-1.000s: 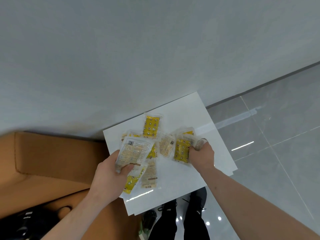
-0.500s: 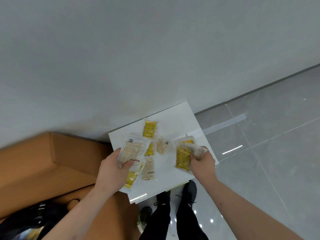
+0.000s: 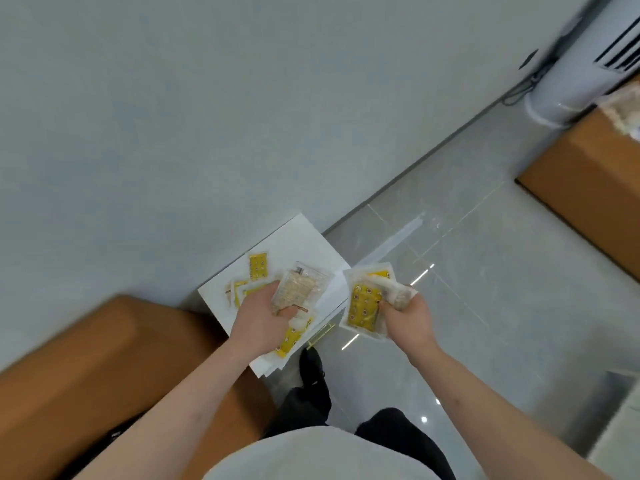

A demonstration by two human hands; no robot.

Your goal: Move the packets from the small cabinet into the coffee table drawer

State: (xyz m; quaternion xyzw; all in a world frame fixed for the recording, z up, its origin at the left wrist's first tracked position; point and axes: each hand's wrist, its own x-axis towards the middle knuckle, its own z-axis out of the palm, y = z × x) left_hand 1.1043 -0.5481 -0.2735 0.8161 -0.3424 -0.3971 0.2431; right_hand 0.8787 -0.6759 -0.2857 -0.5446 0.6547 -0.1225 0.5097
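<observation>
My left hand (image 3: 259, 318) grips a small stack of packets (image 3: 299, 289), clear with beige contents on top and a yellow one hanging below, raised above the white cabinet top (image 3: 294, 244). My right hand (image 3: 410, 317) grips another bunch of packets (image 3: 363, 303), yellow and beige, held out over the floor to the right of the cabinet. A yellow packet (image 3: 258, 266) and a few more packets (image 3: 239, 289) still lie on the cabinet top, partly hidden behind my left hand.
An orange-brown sofa arm (image 3: 104, 368) stands left of the cabinet, against the grey wall. A second orange-brown piece of furniture (image 3: 585, 188) is at the right, with a white standing unit (image 3: 568, 84) behind it. Glossy grey floor tiles (image 3: 485, 306) stretch between; my legs are below.
Both hands have lifted their packets off the cabinet top and moved right; the right bunch is now past the cabinet's edge. My view has pulled back and turned right.
</observation>
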